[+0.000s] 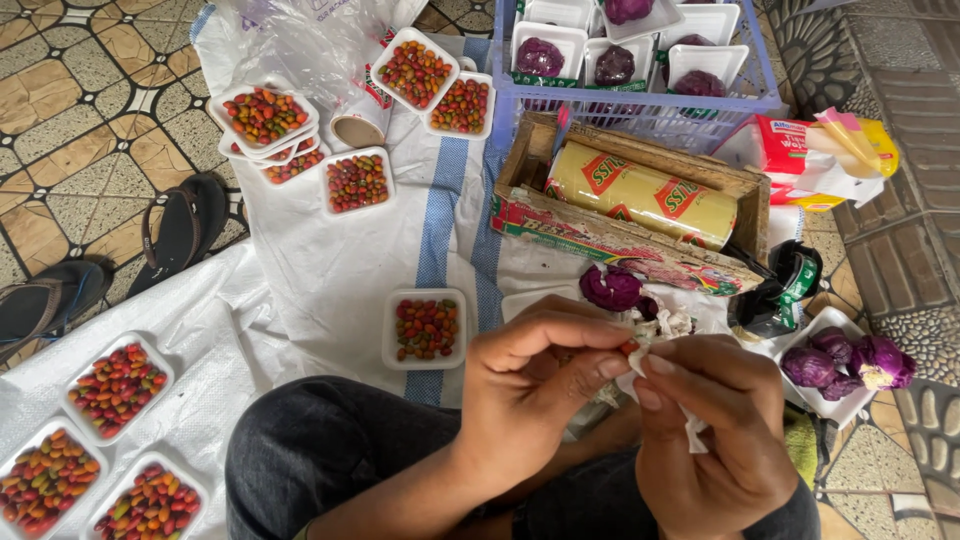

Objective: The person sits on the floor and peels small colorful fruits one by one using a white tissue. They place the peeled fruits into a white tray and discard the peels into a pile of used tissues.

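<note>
1. Low in the middle of the view, above the person's dark-trousered lap, the left hand and the right hand meet, fingertips nearly touching.
2. Both hands pinch a small crumpled scrap of white plastic film; the left thumb and forefinger close on its upper edge, and the right fingers fold round the rest, a strip of it hanging below the right palm.
3. A tiny red bit shows just where the fingertips meet; what it is cannot be told.
4. Just beyond the hands lies a piece of purple cabbage on a white foam tray, with pale scraps beside it.
5. To the left of the hands sits a white tray of small red, green and orange chillies on the white and blue-striped cloth.
6. Behind the cabbage stands a wooden box holding a roll of cling film in a yellow wrapper.
7. At the right, a tray of purple cabbage pieces rests on the floor.
8. Farther off, a blue crate holds more trayed cabbage.
9. More chilli trays lie at upper left and lower left.
10. A pair of dark sandals sits on the patterned tiles at the left.
</note>
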